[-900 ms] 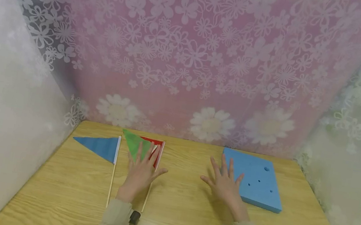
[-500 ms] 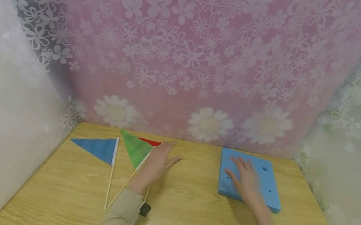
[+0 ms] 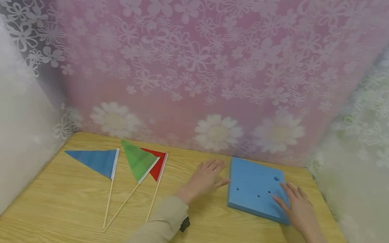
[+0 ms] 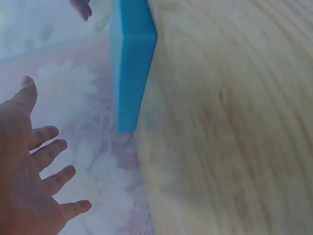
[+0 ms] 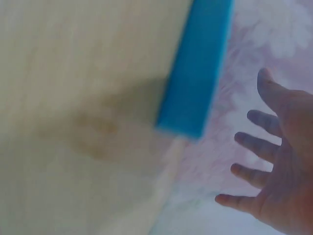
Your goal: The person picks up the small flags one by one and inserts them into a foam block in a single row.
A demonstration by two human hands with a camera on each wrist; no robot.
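Note:
A blue foam block (image 3: 253, 186) with several holes lies flat at the back right of the table. My left hand (image 3: 204, 180) hovers just left of it, fingers spread, and in the left wrist view a gap shows between the hand (image 4: 29, 161) and the block's side (image 4: 134, 73). Over the block's right edge is my right hand (image 3: 299, 210), thumb and fingers extended and holding nothing. In the right wrist view the hand (image 5: 279, 161) is apart from the block's edge (image 5: 193, 73).
Left on the table (image 3: 59, 206) lie a blue pennant flag (image 3: 96, 161), a green pennant flag (image 3: 140, 161) and a red pennant flag (image 3: 157, 171) on thin sticks. The green one overlaps the red one. A flowered cloth (image 3: 194, 74) hangs behind the table.
My left hand has moved right from over the green and red flags to beside the block. My right hand has travelled right, across the block to its right edge. The flags lie uncovered.

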